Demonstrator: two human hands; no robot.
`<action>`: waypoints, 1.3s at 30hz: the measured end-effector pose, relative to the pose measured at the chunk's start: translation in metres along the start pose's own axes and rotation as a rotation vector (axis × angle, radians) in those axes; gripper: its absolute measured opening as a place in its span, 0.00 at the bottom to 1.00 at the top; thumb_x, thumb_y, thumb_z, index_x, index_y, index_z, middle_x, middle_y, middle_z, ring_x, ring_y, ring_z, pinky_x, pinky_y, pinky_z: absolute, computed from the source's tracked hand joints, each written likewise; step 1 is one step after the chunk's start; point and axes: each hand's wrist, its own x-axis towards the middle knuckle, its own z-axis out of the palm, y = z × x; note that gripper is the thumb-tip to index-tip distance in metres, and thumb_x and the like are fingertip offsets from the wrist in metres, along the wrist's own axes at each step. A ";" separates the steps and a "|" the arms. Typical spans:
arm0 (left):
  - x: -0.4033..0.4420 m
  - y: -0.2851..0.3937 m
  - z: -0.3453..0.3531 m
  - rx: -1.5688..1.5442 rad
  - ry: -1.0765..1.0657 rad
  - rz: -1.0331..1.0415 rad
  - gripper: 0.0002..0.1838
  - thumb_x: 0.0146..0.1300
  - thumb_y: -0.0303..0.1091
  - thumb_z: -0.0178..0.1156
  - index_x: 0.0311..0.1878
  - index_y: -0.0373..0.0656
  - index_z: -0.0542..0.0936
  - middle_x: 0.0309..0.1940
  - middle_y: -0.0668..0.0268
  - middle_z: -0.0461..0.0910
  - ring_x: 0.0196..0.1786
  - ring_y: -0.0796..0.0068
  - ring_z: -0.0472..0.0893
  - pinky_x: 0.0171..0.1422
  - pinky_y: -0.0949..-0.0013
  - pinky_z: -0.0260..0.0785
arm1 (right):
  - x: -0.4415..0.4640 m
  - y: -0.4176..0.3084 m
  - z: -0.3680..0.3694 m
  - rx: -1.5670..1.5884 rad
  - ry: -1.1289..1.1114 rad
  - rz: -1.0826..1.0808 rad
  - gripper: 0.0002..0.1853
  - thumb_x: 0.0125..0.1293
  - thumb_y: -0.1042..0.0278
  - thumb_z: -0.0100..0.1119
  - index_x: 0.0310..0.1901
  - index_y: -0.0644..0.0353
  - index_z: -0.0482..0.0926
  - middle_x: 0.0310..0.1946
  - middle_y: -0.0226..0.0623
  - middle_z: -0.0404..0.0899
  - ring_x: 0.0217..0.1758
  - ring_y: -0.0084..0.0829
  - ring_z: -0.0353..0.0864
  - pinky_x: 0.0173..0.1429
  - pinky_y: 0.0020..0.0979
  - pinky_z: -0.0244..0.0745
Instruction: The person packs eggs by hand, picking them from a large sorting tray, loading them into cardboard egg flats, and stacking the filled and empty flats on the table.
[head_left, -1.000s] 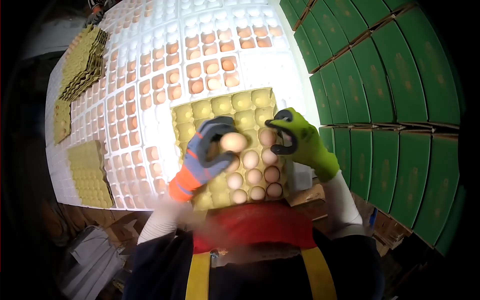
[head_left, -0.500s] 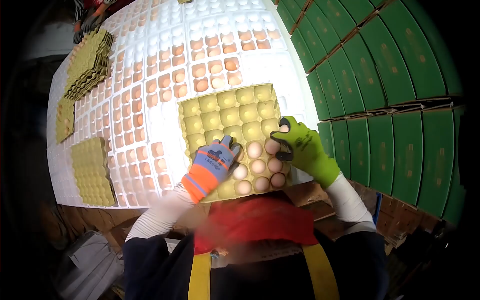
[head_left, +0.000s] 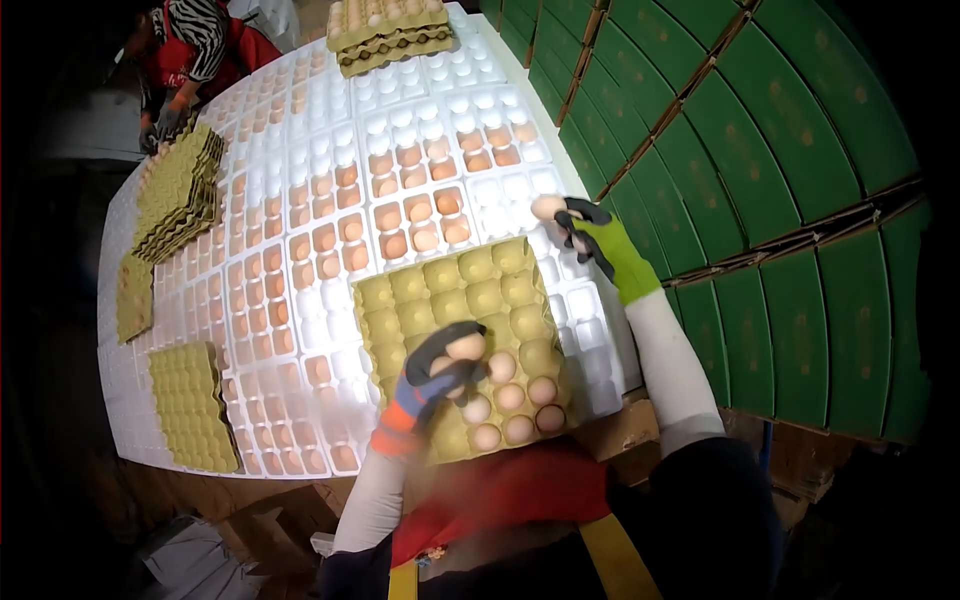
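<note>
A yellowish pulp egg tray [head_left: 440, 292] lies in front of me, with several eggs [head_left: 510, 397] in its lower right cups. My left hand [head_left: 432, 378], in a blue-grey and orange glove with dark fingers, is closed around eggs [head_left: 465, 347] above this tray. Beyond the tray's right edge, my right hand [head_left: 598, 245] wears a green glove with dark fingers. It grips a pale egg [head_left: 547, 207] at its fingertips, over white moulded trays [head_left: 505, 205]. Something else pale shows between its lower fingers, too small to name.
Eggs [head_left: 425, 240] fill many cups of the white trays. Stacked pulp trays [head_left: 180, 195] stand at left, another tray [head_left: 190, 405] nearer. Trays with eggs [head_left: 390, 30] are at the far end. Green boxes [head_left: 690, 190] line the right side. A co-worker [head_left: 200, 50] is at far left.
My right hand has moved from the pulp tray to the white trays, taking eggs along. The left hand has lifted with eggs in its fingers. My view has shifted, showing more of the far end.
</note>
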 end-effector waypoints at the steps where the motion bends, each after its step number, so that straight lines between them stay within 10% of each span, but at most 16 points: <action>1: 0.007 -0.007 -0.001 0.234 -0.061 0.215 0.26 0.58 0.29 0.63 0.61 0.39 0.77 0.59 0.57 0.77 0.50 0.67 0.80 0.46 0.67 0.76 | 0.032 0.005 -0.002 -0.106 0.136 -0.055 0.23 0.60 0.56 0.70 0.55 0.56 0.80 0.32 0.28 0.81 0.30 0.19 0.78 0.27 0.23 0.69; 5: 0.003 0.004 0.025 1.324 -0.019 0.361 0.24 0.52 0.46 0.71 0.55 0.56 0.82 0.57 0.53 0.73 0.53 0.54 0.79 0.51 0.60 0.76 | 0.157 0.013 -0.011 -0.867 0.492 -0.250 0.21 0.58 0.48 0.65 0.52 0.43 0.82 0.46 0.46 0.80 0.50 0.48 0.80 0.52 0.46 0.76; 10: 0.010 0.006 0.042 1.822 -0.081 0.174 0.21 0.58 0.48 0.64 0.56 0.63 0.81 0.61 0.55 0.70 0.49 0.53 0.78 0.44 0.55 0.78 | 0.177 0.023 -0.011 -0.754 0.536 -0.330 0.20 0.60 0.51 0.63 0.53 0.46 0.81 0.48 0.41 0.81 0.51 0.45 0.81 0.52 0.45 0.77; 12: 0.015 0.004 0.036 1.838 -0.108 0.146 0.20 0.60 0.47 0.62 0.56 0.64 0.81 0.61 0.55 0.70 0.48 0.53 0.78 0.44 0.55 0.78 | 0.129 0.010 -0.004 -0.156 0.229 -0.097 0.19 0.61 0.56 0.61 0.54 0.48 0.81 0.50 0.42 0.81 0.54 0.45 0.80 0.55 0.45 0.76; 14: 0.017 0.004 0.037 1.849 -0.139 0.181 0.20 0.60 0.49 0.62 0.56 0.62 0.82 0.59 0.55 0.71 0.48 0.53 0.78 0.43 0.55 0.78 | 0.156 0.065 -0.021 -0.877 0.458 -0.696 0.17 0.64 0.66 0.61 0.55 0.51 0.81 0.46 0.36 0.81 0.40 0.25 0.83 0.44 0.28 0.79; 20: 0.024 0.001 0.048 1.977 -0.192 0.181 0.20 0.59 0.52 0.62 0.55 0.62 0.82 0.59 0.57 0.71 0.49 0.52 0.77 0.43 0.55 0.77 | 0.157 0.059 0.017 0.075 0.363 -0.497 0.16 0.62 0.71 0.59 0.52 0.48 0.82 0.47 0.38 0.82 0.45 0.44 0.82 0.50 0.39 0.77; 22: 0.027 0.002 0.052 1.993 -0.224 0.141 0.20 0.60 0.52 0.62 0.55 0.61 0.82 0.59 0.58 0.70 0.50 0.52 0.77 0.43 0.55 0.77 | 0.163 0.053 0.042 -0.360 0.502 -0.834 0.14 0.62 0.71 0.60 0.49 0.48 0.82 0.43 0.37 0.82 0.44 0.41 0.82 0.50 0.41 0.77; 24: 0.029 0.009 0.053 2.009 -0.250 0.096 0.19 0.61 0.51 0.61 0.54 0.61 0.82 0.60 0.58 0.70 0.50 0.52 0.77 0.43 0.55 0.77 | 0.168 0.051 0.051 -0.914 0.487 -0.731 0.13 0.61 0.71 0.59 0.48 0.46 0.81 0.42 0.38 0.81 0.42 0.43 0.81 0.50 0.44 0.76; 26: 0.028 0.018 0.052 1.911 -0.222 0.109 0.21 0.57 0.52 0.66 0.53 0.59 0.84 0.56 0.60 0.73 0.49 0.55 0.79 0.44 0.55 0.77 | 0.164 0.056 0.048 -0.449 0.708 -0.984 0.13 0.62 0.71 0.59 0.48 0.51 0.80 0.42 0.39 0.81 0.41 0.41 0.81 0.47 0.42 0.76; 28: 0.028 0.045 0.040 1.683 -0.206 0.094 0.22 0.53 0.50 0.69 0.52 0.56 0.84 0.53 0.60 0.76 0.48 0.57 0.80 0.46 0.57 0.77 | 0.132 0.063 0.025 0.185 0.502 -0.664 0.12 0.64 0.72 0.59 0.49 0.56 0.80 0.43 0.38 0.80 0.42 0.36 0.80 0.45 0.37 0.77; 32: 0.080 0.097 0.020 1.107 -0.021 0.252 0.24 0.44 0.38 0.75 0.48 0.46 0.86 0.39 0.63 0.82 0.47 0.68 0.83 0.53 0.65 0.74 | 0.065 0.096 -0.019 -0.285 0.683 -0.443 0.16 0.65 0.73 0.60 0.54 0.62 0.78 0.46 0.39 0.79 0.46 0.34 0.79 0.47 0.32 0.78; 39: 0.299 0.065 -0.018 1.531 0.215 0.004 0.25 0.52 0.47 0.74 0.52 0.48 0.85 0.43 0.63 0.87 0.49 0.70 0.84 0.54 0.68 0.75 | 0.050 0.144 -0.015 -0.615 0.579 -0.437 0.27 0.62 0.60 0.65 0.61 0.59 0.73 0.53 0.47 0.77 0.57 0.51 0.75 0.61 0.45 0.71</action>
